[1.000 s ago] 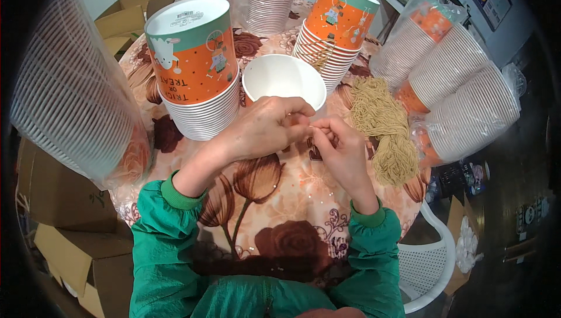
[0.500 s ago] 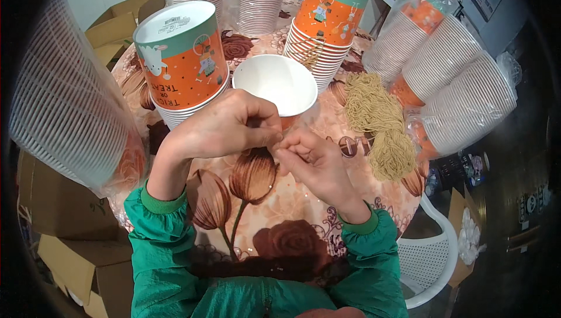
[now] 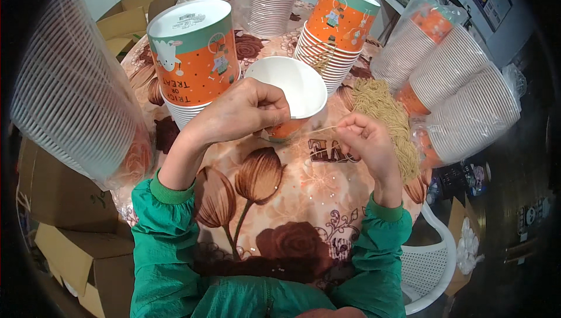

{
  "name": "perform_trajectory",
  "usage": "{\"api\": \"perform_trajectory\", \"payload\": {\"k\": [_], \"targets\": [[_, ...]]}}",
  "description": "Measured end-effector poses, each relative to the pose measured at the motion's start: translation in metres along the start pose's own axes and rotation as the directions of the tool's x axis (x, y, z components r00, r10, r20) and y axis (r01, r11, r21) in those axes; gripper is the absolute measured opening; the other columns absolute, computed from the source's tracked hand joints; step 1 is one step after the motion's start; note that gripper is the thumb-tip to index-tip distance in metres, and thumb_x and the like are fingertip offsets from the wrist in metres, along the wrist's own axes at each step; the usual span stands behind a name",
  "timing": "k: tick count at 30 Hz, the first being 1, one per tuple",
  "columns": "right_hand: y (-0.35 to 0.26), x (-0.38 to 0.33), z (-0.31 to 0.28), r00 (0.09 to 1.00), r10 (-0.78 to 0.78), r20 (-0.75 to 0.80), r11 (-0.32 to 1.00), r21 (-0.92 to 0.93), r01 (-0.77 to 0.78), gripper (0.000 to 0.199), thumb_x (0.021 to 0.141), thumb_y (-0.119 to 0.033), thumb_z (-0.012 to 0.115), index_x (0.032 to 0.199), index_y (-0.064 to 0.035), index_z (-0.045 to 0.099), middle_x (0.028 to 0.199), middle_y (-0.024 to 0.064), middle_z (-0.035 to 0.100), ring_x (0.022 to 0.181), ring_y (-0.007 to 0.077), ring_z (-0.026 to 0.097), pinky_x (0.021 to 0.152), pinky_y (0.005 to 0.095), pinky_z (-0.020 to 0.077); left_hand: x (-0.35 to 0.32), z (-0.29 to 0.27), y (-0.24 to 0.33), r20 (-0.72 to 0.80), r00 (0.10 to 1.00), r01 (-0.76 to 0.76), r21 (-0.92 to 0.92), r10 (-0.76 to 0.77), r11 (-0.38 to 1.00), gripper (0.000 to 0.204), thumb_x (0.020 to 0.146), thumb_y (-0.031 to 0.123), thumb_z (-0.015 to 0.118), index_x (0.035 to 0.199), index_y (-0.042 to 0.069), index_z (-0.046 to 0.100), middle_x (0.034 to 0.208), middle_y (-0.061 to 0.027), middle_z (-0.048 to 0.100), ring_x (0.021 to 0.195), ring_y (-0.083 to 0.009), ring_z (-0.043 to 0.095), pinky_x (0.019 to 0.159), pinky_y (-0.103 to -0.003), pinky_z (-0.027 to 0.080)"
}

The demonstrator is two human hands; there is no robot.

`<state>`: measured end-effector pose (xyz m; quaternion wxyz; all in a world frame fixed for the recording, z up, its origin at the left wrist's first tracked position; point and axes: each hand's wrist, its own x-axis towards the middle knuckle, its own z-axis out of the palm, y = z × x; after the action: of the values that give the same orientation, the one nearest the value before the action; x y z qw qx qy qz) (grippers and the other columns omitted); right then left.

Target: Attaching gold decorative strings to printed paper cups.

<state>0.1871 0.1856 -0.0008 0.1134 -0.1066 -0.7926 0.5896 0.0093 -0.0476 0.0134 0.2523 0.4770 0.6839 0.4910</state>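
An open paper bucket (image 3: 286, 84), white inside and orange outside, stands tilted toward me on the table. My left hand (image 3: 245, 110) is closed in a pinch at its near side, in front of the rim; its fingertips hide what they grip. My right hand (image 3: 371, 140) is apart from the bucket, to its right, with thumb and forefinger pinching a thin tan string (image 3: 318, 130). That string stretches across from the bucket's near side toward my right fingers. Beside my right hand lies a loose bundle of tan strings (image 3: 388, 122).
Upside-down stacks of orange and green buckets stand at left (image 3: 193, 55) and back right (image 3: 345, 17). Wrapped bucket stacks rise at far left (image 3: 76, 90) and lie at right (image 3: 467, 113). A flowered cloth covers the table (image 3: 315, 195). Cardboard boxes (image 3: 87, 259) and a white chair (image 3: 429, 265) flank it.
My right hand has moved away to the right from my left hand, drawing the string out between them. My left hand stays near the bucket. The whole view has shifted slightly.
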Motion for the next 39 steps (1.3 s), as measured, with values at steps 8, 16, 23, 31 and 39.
{"api": "perform_trajectory", "payload": {"k": [8, 16, 23, 31, 39], "targets": [[0.001, -0.007, 0.014, 0.994, -0.108, 0.027, 0.994, -0.023, 0.108, 0.006, 0.098, -0.003, 0.066, 0.102, 0.0007, 0.067, 0.078, -0.0048, 0.063, 0.067, 0.0004, 0.056, 0.058, 0.0176, 0.0434, 0.0, 0.02, 0.01, -0.089, 0.996, -0.031, -0.11, 0.022, 0.993, 0.018, 0.095, 0.007, 0.07, 0.112, 0.0, 0.068, 0.089, 0.0018, 0.068, 0.066, -0.0037, 0.059, 0.057, -0.023, 0.051], [-0.007, -0.011, 0.018, 0.981, -0.189, -0.032, 0.981, -0.044, 0.188, 0.005, 0.098, -0.002, 0.066, 0.102, 0.0012, 0.067, 0.076, -0.0052, 0.063, 0.066, 0.0, 0.053, 0.058, 0.017, 0.0408, 0.011, 0.05, -0.004, 0.175, 0.984, 0.088, -0.457, -0.007, 0.885, 0.012, 0.098, 0.008, 0.067, 0.106, -0.002, 0.067, 0.071, 0.0019, 0.06, 0.058, -0.0053, 0.054, 0.053, -0.022, 0.045], [-0.003, -0.006, 0.016, 0.985, -0.164, -0.05, 0.985, -0.056, 0.161, 0.005, 0.099, -0.002, 0.064, 0.101, 0.0012, 0.067, 0.074, -0.0052, 0.062, 0.064, -0.0001, 0.052, 0.056, 0.018, 0.0385, 0.01, 0.021, -0.007, 0.089, 0.993, 0.1, -0.293, -0.077, 0.951, 0.011, 0.098, 0.011, 0.068, 0.096, 0.0, 0.07, 0.078, 0.0024, 0.066, 0.067, -0.0031, 0.057, 0.054, -0.021, 0.045], [0.002, -0.003, 0.014, 0.982, -0.18, -0.061, 0.984, -0.021, 0.179, 0.005, 0.099, -0.003, 0.063, 0.099, 0.001, 0.067, 0.073, -0.0044, 0.062, 0.063, 0.0001, 0.052, 0.056, 0.0183, 0.039, 0.007, 0.008, -0.006, -0.063, 0.997, 0.033, -0.038, -0.035, 0.999, 0.013, 0.097, 0.015, 0.07, 0.091, 0.004, 0.071, 0.076, 0.0055, 0.064, 0.065, -0.0026, 0.054, 0.056, -0.022, 0.044], [0.012, -0.001, 0.016, 0.984, -0.104, 0.147, 0.894, -0.419, 0.158, 0.014, 0.094, -0.007, 0.071, 0.107, -0.0024, 0.067, 0.098, 0.0001, 0.065, 0.083, 0.0052, 0.06, 0.07, 0.0233, 0.049, 0.007, 0.019, -0.012, -0.116, 0.99, -0.052, 0.215, 0.078, 0.975, 0.014, 0.095, 0.013, 0.07, 0.088, 0.001, 0.07, 0.07, 0.0031, 0.062, 0.062, -0.0055, 0.052, 0.056, -0.027, 0.044]]}}
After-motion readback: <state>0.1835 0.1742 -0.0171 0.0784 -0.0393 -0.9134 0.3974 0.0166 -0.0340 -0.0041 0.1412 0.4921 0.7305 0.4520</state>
